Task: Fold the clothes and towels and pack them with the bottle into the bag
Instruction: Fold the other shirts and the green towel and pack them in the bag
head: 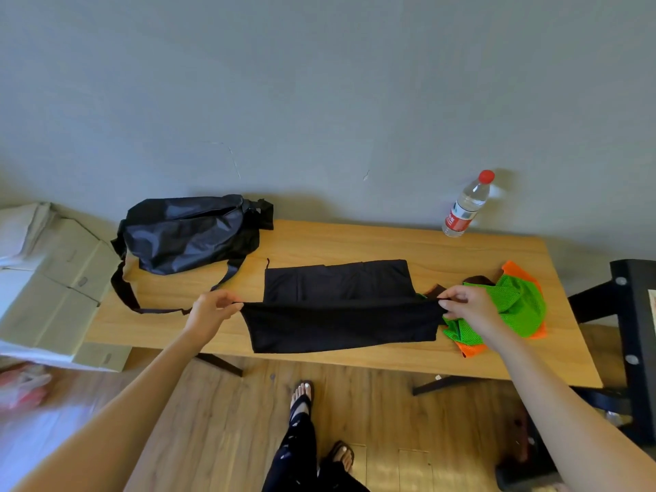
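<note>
On table point(355, 239): one bag point(188, 232), one bottle point(466, 205).

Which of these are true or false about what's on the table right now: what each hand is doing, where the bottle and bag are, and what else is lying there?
1. Both hands pinch the black garment, the left hand at one end and the right hand at the other. True.
2. The bottle lies on its side inside the bag. False: it stands upright with its red cap on, at the far edge of the table, apart from the bag.
3. The black bag sits at the table's far left corner. True.
4. The green mesh cloth is neatly folded in the bag. False: it lies crumpled on the table with an orange cloth, by the right hand.
</note>
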A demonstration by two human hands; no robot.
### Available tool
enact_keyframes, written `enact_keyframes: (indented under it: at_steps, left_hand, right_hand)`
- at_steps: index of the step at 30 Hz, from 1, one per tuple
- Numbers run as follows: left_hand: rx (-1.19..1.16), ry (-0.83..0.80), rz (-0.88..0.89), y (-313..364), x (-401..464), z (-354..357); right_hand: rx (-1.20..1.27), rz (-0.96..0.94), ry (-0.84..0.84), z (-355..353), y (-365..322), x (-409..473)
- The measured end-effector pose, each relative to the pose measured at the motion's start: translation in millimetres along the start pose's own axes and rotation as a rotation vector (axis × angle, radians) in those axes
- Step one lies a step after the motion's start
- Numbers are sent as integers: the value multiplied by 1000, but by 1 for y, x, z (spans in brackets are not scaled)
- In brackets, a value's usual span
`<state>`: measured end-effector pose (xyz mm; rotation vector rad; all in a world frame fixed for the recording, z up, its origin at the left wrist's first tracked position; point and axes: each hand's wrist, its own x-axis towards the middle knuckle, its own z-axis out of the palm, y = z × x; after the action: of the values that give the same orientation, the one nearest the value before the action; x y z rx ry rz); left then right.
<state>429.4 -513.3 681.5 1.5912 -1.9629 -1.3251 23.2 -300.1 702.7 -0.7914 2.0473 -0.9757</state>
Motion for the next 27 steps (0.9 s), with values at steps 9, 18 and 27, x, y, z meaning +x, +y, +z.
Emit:
enact_keyframes:
  at_steps: [9, 18, 27]
  left_hand:
    - [-65, 10, -125, 3, 54, 14]
    - [64, -17, -211, -12, 130, 36]
    - [76, -8, -251, -29, 176, 51]
  right_hand:
    - [-81, 38, -50, 10, -8, 71]
    - [-314, 82, -80, 36, 2, 153]
    - [-328, 94, -88, 61, 17, 201]
